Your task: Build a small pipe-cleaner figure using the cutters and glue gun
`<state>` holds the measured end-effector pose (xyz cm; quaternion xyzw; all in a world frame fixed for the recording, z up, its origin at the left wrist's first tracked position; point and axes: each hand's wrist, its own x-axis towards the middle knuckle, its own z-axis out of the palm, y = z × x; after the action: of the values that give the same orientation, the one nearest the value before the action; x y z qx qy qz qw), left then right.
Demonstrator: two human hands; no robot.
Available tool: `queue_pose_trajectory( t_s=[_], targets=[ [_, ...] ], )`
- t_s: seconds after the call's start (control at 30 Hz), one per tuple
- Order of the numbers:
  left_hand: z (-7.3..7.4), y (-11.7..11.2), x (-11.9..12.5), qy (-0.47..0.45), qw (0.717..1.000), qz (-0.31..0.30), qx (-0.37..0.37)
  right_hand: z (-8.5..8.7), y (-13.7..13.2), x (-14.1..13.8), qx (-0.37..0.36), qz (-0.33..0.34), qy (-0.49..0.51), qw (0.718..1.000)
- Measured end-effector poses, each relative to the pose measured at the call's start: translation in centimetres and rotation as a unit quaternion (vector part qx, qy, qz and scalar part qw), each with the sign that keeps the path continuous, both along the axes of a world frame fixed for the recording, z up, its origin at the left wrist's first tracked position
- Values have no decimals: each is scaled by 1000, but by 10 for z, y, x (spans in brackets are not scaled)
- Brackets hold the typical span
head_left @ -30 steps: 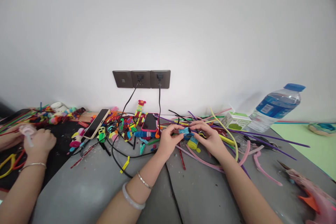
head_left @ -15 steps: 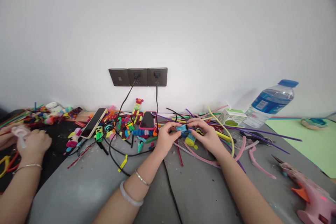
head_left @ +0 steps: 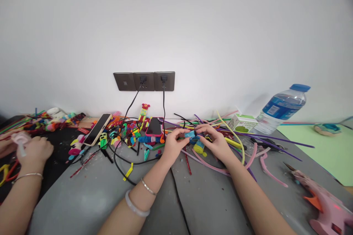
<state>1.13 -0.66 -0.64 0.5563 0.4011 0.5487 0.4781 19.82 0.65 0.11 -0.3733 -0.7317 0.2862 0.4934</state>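
Between my hands is a small figure made of pipe cleaners, light blue with dark parts and a yellow piece hanging below. My left hand pinches its left side with thumb and fingers. From the right, my right hand grips the dark end, fingertips close to those of the left. My fingers hide part of the figure. Loose pink, purple and yellow pipe cleaners lie around and under my right hand. Just behind my left hand rests a phone with a pink edge.
A pink glue gun lies front right. A water bottle leans near the wall beside a small carton. Black cables cross the grey table. At left, another person's hands hold a pale pink thing near scissors.
Almost nothing differs. The whole view has shifted slightly, and my hands keep the same grip on the figure.
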Motion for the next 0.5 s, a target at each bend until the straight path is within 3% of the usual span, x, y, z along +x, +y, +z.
queue_pose_trajectory(
  t_s=[0.5],
  targets=[
    [-1, 0, 1, -9, 1000, -2, -1, 0, 0, 0, 2, 3, -8, 1000]
  ],
)
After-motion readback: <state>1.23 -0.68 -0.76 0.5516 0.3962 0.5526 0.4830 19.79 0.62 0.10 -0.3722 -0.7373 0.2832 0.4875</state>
